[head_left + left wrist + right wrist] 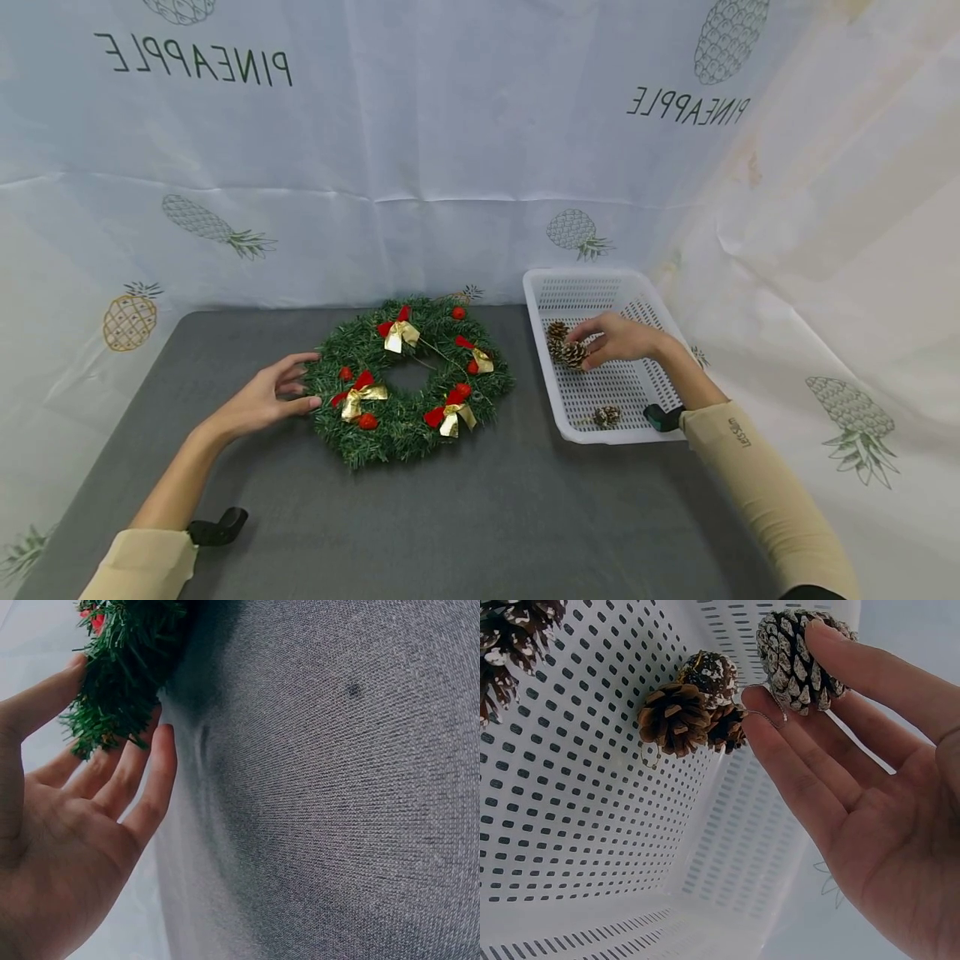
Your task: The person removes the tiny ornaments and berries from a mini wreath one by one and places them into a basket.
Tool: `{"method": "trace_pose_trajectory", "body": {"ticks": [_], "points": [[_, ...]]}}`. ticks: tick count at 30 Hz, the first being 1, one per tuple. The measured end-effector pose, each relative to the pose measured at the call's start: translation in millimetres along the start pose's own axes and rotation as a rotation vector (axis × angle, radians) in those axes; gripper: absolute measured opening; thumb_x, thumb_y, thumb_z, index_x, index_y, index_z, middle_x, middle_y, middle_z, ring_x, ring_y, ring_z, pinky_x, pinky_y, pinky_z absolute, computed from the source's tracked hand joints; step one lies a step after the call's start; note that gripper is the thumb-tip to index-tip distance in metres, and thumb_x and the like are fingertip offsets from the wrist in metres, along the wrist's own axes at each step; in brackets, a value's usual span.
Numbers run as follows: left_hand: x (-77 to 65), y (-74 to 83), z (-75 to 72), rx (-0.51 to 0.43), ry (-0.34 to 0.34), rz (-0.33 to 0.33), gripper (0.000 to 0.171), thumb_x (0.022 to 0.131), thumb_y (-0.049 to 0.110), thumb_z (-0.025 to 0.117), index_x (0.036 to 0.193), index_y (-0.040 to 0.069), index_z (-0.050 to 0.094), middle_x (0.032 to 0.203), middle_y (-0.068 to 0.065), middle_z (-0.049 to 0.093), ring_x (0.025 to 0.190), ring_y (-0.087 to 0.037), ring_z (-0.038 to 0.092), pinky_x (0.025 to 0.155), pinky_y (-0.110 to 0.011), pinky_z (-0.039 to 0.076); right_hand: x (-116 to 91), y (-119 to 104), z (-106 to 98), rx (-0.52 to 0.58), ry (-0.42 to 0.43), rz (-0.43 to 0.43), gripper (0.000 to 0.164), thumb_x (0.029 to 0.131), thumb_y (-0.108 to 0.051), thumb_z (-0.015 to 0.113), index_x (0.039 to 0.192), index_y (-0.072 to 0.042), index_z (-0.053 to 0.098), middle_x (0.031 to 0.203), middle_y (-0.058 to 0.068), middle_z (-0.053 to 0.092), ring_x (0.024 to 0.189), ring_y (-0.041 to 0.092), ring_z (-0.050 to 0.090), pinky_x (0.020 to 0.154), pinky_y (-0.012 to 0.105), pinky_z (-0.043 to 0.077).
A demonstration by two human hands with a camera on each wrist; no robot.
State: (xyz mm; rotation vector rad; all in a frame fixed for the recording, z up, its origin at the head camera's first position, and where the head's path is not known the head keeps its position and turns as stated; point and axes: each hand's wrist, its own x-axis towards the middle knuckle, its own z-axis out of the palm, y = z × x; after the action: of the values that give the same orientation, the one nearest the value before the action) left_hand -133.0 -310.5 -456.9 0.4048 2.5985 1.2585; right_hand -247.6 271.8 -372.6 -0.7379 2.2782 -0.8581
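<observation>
A green Christmas wreath (341, 437) with red-and-gold bows and red balls lies on the table. My left hand (262, 400) holds its left edge; the left wrist view shows the wreath's tips (120, 697) between thumb and fingers. Over the white basket (551, 400), my right hand (622, 337) pinches a white-tipped pine cone (799, 664) between thumb and fingers. A thin wire loop (769, 712) hangs by that cone. Below it in the basket sit a brown pine cone (673, 720) and others beside it. Another cone (606, 416) lies nearer the basket's front.
The dark grey table (420, 533) extends in front of the wreath and basket. Behind and at the sides hangs a white curtain (450, 150) with pineapple prints. The basket's raised, slotted walls surround the cones.
</observation>
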Motion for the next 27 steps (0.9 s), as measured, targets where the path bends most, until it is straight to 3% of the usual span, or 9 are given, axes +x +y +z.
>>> {"method": "trace_pose_trajectory", "body": {"ticks": [12, 19, 27], "points": [[1.2, -0.6, -0.9, -0.005, -0.005, -0.002, 0.073, 0.092, 0.033, 0.067, 0.152, 0.017, 0.028, 0.153, -0.028, 0.031, 0.124, -0.050, 0.051, 0.092, -0.058, 0.052, 2, -1, 1, 0.097, -0.051, 0.032, 0.050, 0.087, 0.001, 0.068, 0.134, 0.005, 0.051, 0.141, 0.030, 0.046, 0.127, 0.049, 0.051, 0.092, 0.035, 0.058], [0.6, -2.3, 0.2, -0.003, 0.000, 0.006, 0.072, 0.092, 0.033, 0.067, 0.151, 0.017, 0.029, 0.153, -0.028, 0.032, 0.124, -0.050, 0.051, 0.093, -0.060, 0.050, 4, -4, 0, 0.106, -0.036, 0.040, 0.048, 0.086, -0.005, 0.071, 0.131, -0.002, 0.055, 0.141, 0.027, 0.048, 0.127, 0.047, 0.052, 0.091, 0.036, 0.059], [0.6, -3.4, 0.2, 0.003, 0.005, 0.013, 0.072, 0.092, 0.033, 0.067, 0.151, 0.017, 0.029, 0.153, -0.027, 0.033, 0.124, -0.049, 0.052, 0.092, -0.059, 0.051, 6, -11, -2, 0.046, 0.011, 0.013, 0.040, 0.090, -0.012, 0.068, 0.128, -0.004, 0.058, 0.134, 0.022, 0.057, 0.120, 0.039, 0.061, 0.093, 0.048, 0.056]]}}
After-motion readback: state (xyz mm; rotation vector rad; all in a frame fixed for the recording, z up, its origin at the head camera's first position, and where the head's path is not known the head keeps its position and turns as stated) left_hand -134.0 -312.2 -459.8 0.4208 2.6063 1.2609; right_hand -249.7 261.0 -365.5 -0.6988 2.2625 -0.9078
